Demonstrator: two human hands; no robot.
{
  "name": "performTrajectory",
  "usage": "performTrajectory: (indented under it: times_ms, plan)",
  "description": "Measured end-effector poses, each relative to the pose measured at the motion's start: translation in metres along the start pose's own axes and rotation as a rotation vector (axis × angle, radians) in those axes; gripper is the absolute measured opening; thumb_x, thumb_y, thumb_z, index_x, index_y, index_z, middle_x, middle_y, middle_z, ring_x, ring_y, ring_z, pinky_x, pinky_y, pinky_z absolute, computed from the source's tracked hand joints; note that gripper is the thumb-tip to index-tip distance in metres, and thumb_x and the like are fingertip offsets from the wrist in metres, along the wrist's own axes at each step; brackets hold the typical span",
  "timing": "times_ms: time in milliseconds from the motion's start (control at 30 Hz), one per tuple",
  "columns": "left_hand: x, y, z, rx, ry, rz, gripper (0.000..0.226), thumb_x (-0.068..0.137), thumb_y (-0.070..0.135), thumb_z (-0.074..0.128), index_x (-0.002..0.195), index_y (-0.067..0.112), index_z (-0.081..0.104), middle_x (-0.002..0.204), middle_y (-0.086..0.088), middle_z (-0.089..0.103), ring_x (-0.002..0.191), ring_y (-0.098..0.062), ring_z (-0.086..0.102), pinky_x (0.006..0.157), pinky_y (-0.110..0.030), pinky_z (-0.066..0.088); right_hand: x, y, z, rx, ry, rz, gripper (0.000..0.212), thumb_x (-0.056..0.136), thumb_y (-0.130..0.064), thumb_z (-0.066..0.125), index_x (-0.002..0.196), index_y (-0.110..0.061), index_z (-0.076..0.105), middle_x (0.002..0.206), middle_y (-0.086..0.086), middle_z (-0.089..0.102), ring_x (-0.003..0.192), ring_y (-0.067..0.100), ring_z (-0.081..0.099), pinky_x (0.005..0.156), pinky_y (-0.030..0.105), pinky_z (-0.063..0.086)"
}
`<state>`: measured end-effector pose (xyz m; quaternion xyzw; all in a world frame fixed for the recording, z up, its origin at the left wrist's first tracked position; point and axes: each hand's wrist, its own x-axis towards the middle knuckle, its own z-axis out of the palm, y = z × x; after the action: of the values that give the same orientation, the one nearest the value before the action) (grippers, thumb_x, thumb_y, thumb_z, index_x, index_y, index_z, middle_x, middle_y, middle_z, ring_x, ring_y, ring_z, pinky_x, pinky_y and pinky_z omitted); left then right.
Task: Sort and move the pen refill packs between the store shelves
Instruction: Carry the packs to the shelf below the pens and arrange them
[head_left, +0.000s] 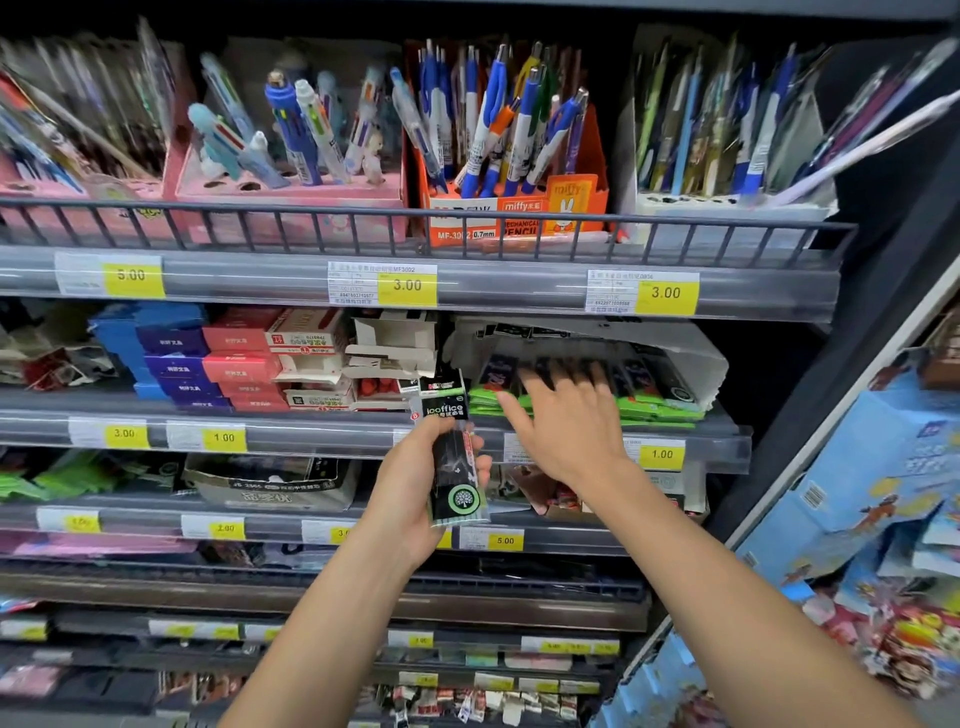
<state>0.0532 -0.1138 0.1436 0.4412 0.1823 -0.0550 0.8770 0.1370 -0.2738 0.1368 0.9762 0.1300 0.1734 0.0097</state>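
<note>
My left hand grips a stack of black pen refill packs with white "icoffice" lettering and a green tree logo, held upright in front of the second shelf's edge. My right hand is spread open, fingers apart and blurred, reaching over the shelf lip toward a white cardboard box. That box holds several black and green refill packs lying flat. My right fingertips hover over the packs; whether they touch is unclear.
Blue and red small boxes and opened white cartons fill the same shelf to the left. Pen display boxes stand on the shelf above behind a wire rail. Lower shelves carry more packs. A blue carton stack stands at the right.
</note>
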Motion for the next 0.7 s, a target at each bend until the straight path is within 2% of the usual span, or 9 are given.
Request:
performTrajectory:
  times_ms: [167,300,367,433,467,533,600,667,700]
  plan:
    - [0.003,-0.002,0.015,0.046,0.002,0.05,0.02,0.106,0.016,0.052,0.117,0.001,0.059,0.092,-0.017,0.078,0.061,-0.024,0.068,0.056,-0.03,0.057,0.005,0.009,0.002,0.023,-0.02,-0.092,0.055,0.105,-0.059,0.022,0.138,-0.031,0.057,0.138,0.007,0.063,0.113,0.032,0.067,0.118,0.052,0.031]
    - [0.002,-0.008,0.021,-0.006,0.006,0.058,0.025,0.105,0.017,0.05,0.119,-0.002,0.057,0.082,-0.018,0.07,0.056,-0.024,0.065,0.049,-0.029,0.056,-0.001,0.017,0.005,0.105,0.004,-0.117,0.058,0.105,-0.059,0.021,0.151,-0.031,0.042,0.154,0.005,0.049,0.141,0.03,0.046,0.121,0.057,0.024]
    - [0.0,-0.015,0.021,-0.008,-0.002,0.043,0.027,0.102,0.019,0.049,0.111,-0.004,0.06,0.078,-0.018,0.066,0.055,-0.024,0.066,0.048,-0.029,0.056,-0.014,0.022,0.005,0.142,0.124,-0.11,0.055,0.105,-0.054,0.027,0.148,-0.025,0.046,0.151,0.007,0.051,0.143,0.029,0.041,0.12,0.057,0.027]
    - [-0.003,-0.023,0.024,-0.017,-0.024,0.021,0.024,0.101,0.019,0.05,0.103,-0.003,0.06,0.073,-0.015,0.066,0.057,-0.026,0.068,0.049,-0.029,0.057,-0.027,0.032,0.009,0.174,0.209,-0.003,0.054,0.105,-0.05,0.03,0.141,-0.017,0.053,0.139,0.011,0.059,0.132,0.03,0.049,0.118,0.055,0.033]
    - [-0.004,-0.026,0.026,-0.021,-0.03,0.008,0.022,0.101,0.018,0.05,0.1,-0.002,0.06,0.069,-0.014,0.067,0.058,-0.027,0.07,0.049,-0.03,0.058,-0.033,0.037,0.009,0.184,0.189,0.041,0.056,0.104,-0.05,0.03,0.14,-0.015,0.054,0.134,0.012,0.061,0.127,0.031,0.052,0.117,0.054,0.034]
    - [-0.005,-0.031,0.034,-0.017,-0.034,-0.017,0.021,0.103,0.018,0.05,0.096,0.002,0.061,0.066,-0.015,0.07,0.059,-0.027,0.073,0.048,-0.028,0.057,-0.044,0.049,0.01,0.188,0.14,0.052,0.057,0.105,-0.049,0.031,0.145,-0.014,0.051,0.139,0.013,0.059,0.132,0.033,0.051,0.121,0.054,0.027]
    - [-0.005,-0.035,0.045,-0.015,-0.052,-0.039,0.02,0.104,0.02,0.052,0.099,0.003,0.061,0.072,-0.019,0.074,0.06,-0.027,0.074,0.048,-0.029,0.057,-0.054,0.058,0.005,0.27,0.261,0.03,0.05,0.104,-0.039,0.043,0.145,-0.013,0.054,0.148,0.014,0.053,0.142,0.033,0.043,0.123,0.056,0.022]
    - [-0.002,-0.039,0.056,-0.023,-0.081,-0.05,0.017,0.104,0.019,0.055,0.104,0.003,0.061,0.077,-0.02,0.076,0.068,-0.03,0.078,0.054,-0.032,0.061,-0.072,0.065,0.0,0.459,0.506,0.053,0.04,0.102,-0.024,0.051,0.136,-0.007,0.062,0.143,0.013,0.057,0.14,0.03,0.046,0.12,0.051,0.031]
    - [0.0,-0.041,0.062,-0.021,-0.094,-0.047,0.016,0.104,0.017,0.056,0.106,0.003,0.062,0.078,-0.018,0.077,0.075,-0.032,0.079,0.06,-0.034,0.064,-0.084,0.067,-0.003,0.578,0.562,0.075,0.036,0.102,-0.024,0.05,0.132,-0.008,0.064,0.136,0.009,0.06,0.133,0.025,0.052,0.115,0.044,0.039]
